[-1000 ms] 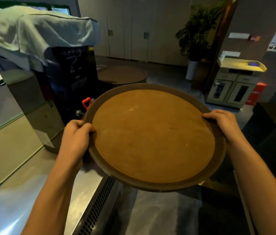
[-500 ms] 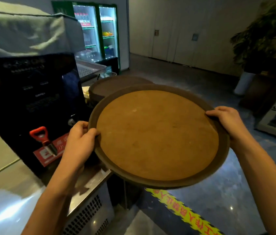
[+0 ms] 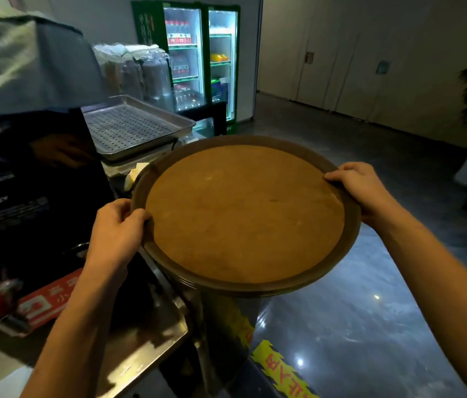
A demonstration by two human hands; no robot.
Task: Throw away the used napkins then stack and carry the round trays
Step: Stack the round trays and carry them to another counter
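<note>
Brown and round, the trays (image 3: 243,214) fill the centre of the frame, held level in the air over the corner of the steel table (image 3: 146,340). At the lower edge a few stacked rims show, so it is more than one tray, though how many I cannot tell. The left hand (image 3: 117,228) is clamped on the rim at the left, thumb over the top edge. The right hand (image 3: 364,188) grips the rim at the upper right, fingers curled over it. Both forearms reach in from the bottom of the frame.

At the left stands a dark machine (image 3: 25,182) with a pale cloth (image 3: 25,61) draped over its top. Just behind the trays, toward the upper left, sits a perforated metal pan (image 3: 131,127). Further back a lit drinks fridge (image 3: 197,58) with green trim stands against the wall. Glossy dark floor (image 3: 370,326) spreads across the right, with a yellow floor sticker (image 3: 281,372) at the bottom.
</note>
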